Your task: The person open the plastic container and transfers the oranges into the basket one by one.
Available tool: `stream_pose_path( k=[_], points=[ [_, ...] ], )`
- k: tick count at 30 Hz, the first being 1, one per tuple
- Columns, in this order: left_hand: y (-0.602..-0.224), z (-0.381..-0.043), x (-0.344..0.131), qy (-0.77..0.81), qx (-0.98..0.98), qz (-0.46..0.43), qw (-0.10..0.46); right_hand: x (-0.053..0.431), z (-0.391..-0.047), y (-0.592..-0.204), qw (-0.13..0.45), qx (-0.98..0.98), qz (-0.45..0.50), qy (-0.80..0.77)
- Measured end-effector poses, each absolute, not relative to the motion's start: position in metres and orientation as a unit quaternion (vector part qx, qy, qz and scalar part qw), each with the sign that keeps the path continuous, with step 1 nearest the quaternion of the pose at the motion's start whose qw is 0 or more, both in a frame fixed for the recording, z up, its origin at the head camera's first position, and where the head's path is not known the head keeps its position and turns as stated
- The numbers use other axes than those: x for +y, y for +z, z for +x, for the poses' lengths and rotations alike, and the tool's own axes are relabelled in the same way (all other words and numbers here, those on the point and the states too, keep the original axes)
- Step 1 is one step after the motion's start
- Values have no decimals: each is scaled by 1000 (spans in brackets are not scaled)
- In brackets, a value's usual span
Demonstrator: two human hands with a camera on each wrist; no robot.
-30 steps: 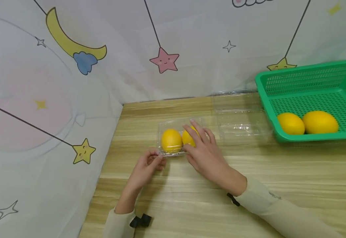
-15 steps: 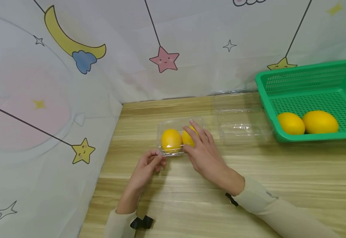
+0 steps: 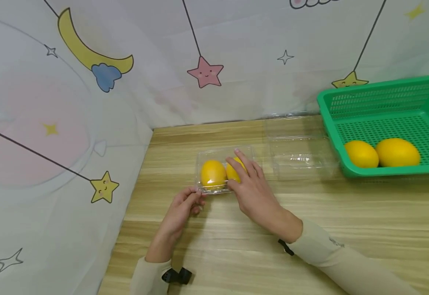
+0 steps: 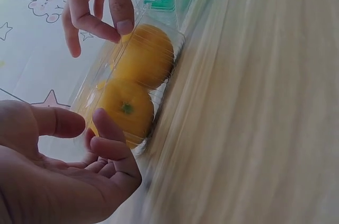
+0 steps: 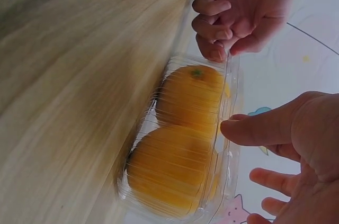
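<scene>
A clear plastic clamshell box [image 3: 212, 190] holds two oranges, and its lid lies over them. The left orange [image 3: 213, 174] shows fully in the head view, while my right hand partly covers the other orange [image 3: 233, 172]. At the box's near left corner, my left hand [image 3: 179, 207] pinches the rim between thumb and index finger, the other fingers curled below. My right hand [image 3: 254, 194] lies over the right half with its fingers spread on the lid. In the right wrist view its thumb [image 5: 249, 130] presses the rim near the middle of the front side.
A second clear plastic box [image 3: 297, 157] stands open to the right, close beside a green basket [image 3: 330, 127]. Two more oranges [image 3: 397, 152] sit in that basket. A printed cloth [image 3: 251, 94] hangs along the back and left edges of the wooden table [image 3: 229, 254].
Both hands stay nearly where they were on the box. The fingers shift only slightly, and the oranges and basket hold their places.
</scene>
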State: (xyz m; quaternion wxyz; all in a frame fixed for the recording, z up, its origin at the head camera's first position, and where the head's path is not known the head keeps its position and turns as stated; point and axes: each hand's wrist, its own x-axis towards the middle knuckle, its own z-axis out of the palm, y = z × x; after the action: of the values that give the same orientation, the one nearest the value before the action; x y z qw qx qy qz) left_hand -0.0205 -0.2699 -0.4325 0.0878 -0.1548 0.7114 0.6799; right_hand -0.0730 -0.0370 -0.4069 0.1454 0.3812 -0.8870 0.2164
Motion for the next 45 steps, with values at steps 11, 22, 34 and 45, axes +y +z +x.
stream_pose_path(
  k=[11, 22, 34, 45],
  points=[
    [-428, -22, -267, 692, 699, -155, 93, -37, -73, -409, 153, -886, 383, 212],
    [-426, -22, -269, 694, 695, -160, 96, -38, -73, -406, 191, -866, 393, 241],
    [-430, -22, -271, 699, 692, -145, 107, -38, -69, -402, 253, -827, 407, 293],
    [-432, -22, -271, 696, 695, -141, 110, -39, -70, -406, 228, -834, 413, 286]
  ],
)
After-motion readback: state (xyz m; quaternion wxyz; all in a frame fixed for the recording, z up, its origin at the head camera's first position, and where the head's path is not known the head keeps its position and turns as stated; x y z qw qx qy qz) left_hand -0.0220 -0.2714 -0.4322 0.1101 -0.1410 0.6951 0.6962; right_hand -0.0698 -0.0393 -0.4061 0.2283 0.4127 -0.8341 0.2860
